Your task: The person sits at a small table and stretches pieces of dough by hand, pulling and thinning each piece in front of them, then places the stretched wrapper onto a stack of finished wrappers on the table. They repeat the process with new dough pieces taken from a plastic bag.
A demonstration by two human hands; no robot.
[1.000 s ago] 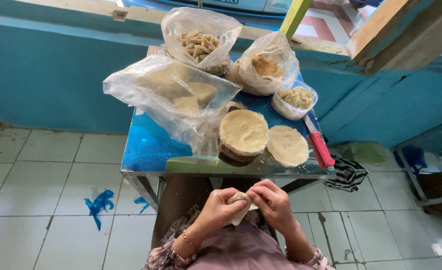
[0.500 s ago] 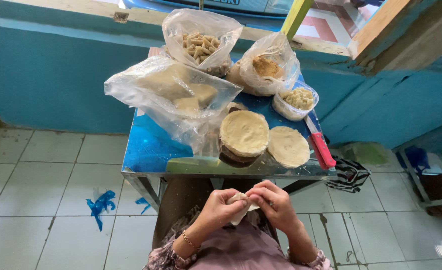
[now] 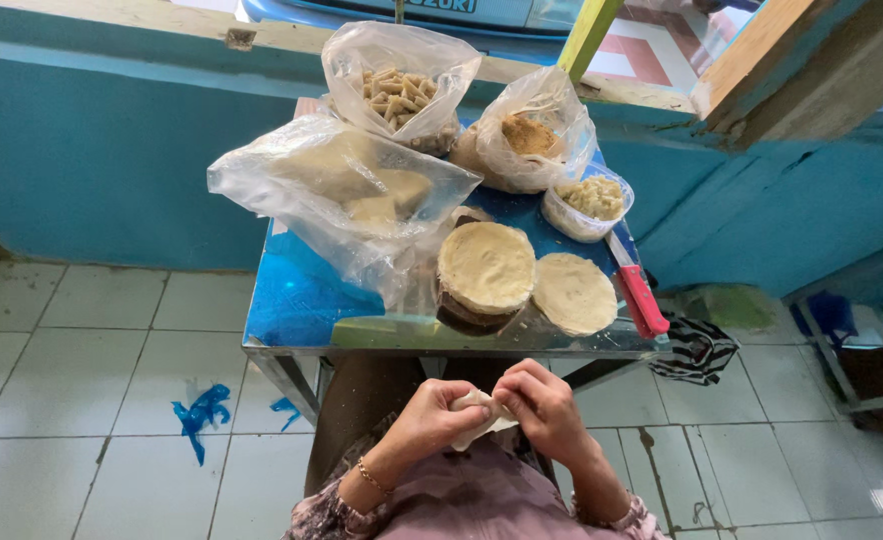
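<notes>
Blue surface (image 3: 302,300) carries bagged food at twelve o'clock. Below, at six o'clock, left hand (image 3: 424,418) and right hand (image 3: 545,408) pinch a pale, thin, folded dough wrapper (image 3: 480,417), fingers closed on it.

Both hands meet low over the lap, the left hand (image 3: 430,415) and right hand (image 3: 545,408) pinching a small pale dough piece (image 3: 477,418) between their fingers. Just beyond them a blue table (image 3: 297,300) carries flat dough rounds (image 3: 487,265), plastic bags (image 3: 347,195) and a red-handled knife (image 3: 642,298).
</notes>
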